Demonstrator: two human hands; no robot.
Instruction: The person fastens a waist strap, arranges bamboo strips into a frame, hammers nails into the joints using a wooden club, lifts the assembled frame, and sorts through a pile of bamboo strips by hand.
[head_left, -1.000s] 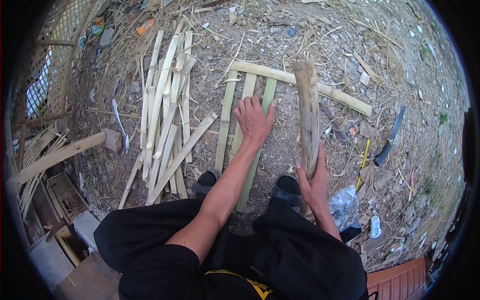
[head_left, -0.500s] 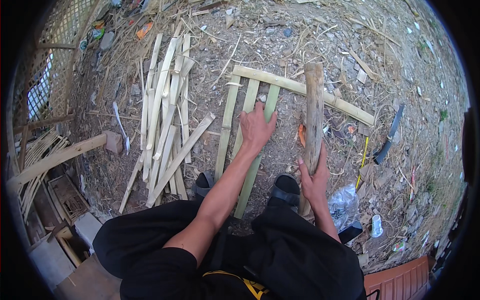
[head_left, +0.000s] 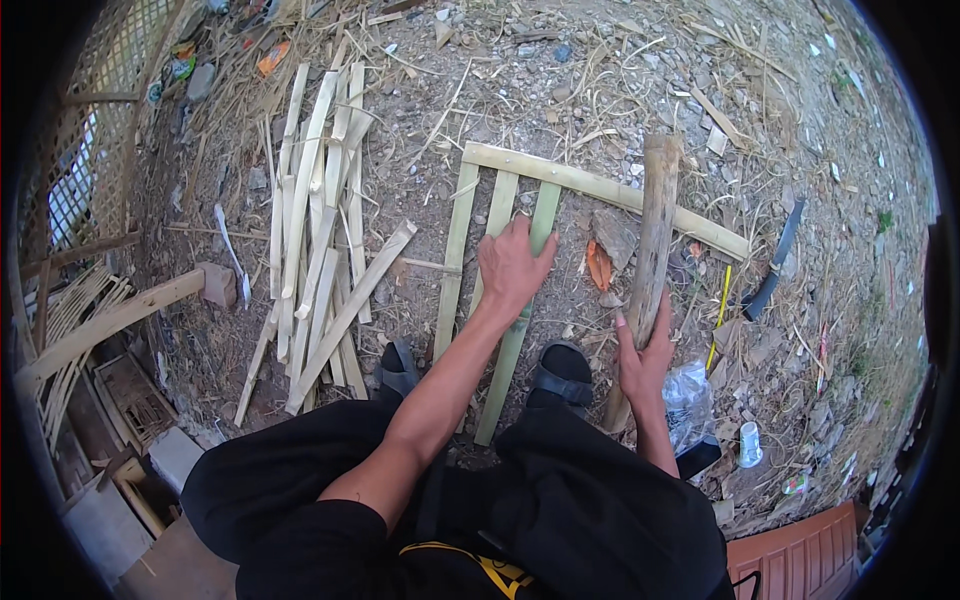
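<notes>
A partly joined frame of bamboo strips lies on the ground before me. Its long crosspiece (head_left: 590, 185) runs across the top ends of three slats, with small nail heads showing at the joints. My left hand (head_left: 512, 265) is closed around the third, greener slat (head_left: 545, 205), over the gap beside the middle slat (head_left: 497, 210). A thick, weathered wooden stick (head_left: 655, 220) lies across the right part of the crosspiece. Near its lower end my right hand (head_left: 645, 360) is wrapped around it.
Left of the frame lies a pile of loose bamboo strips (head_left: 325, 220). A dark curved blade (head_left: 775, 265), a yellow strip (head_left: 720, 315), a clear plastic bag (head_left: 688, 405) and a white cup (head_left: 750, 445) lie at right. My sandalled foot (head_left: 562, 378) is beside the greener slat.
The wooden stick has moved right in my right hand, uncovering more of an orange scrap and a stone. My left hand stays at the slats. The whole view has shifted slightly.
</notes>
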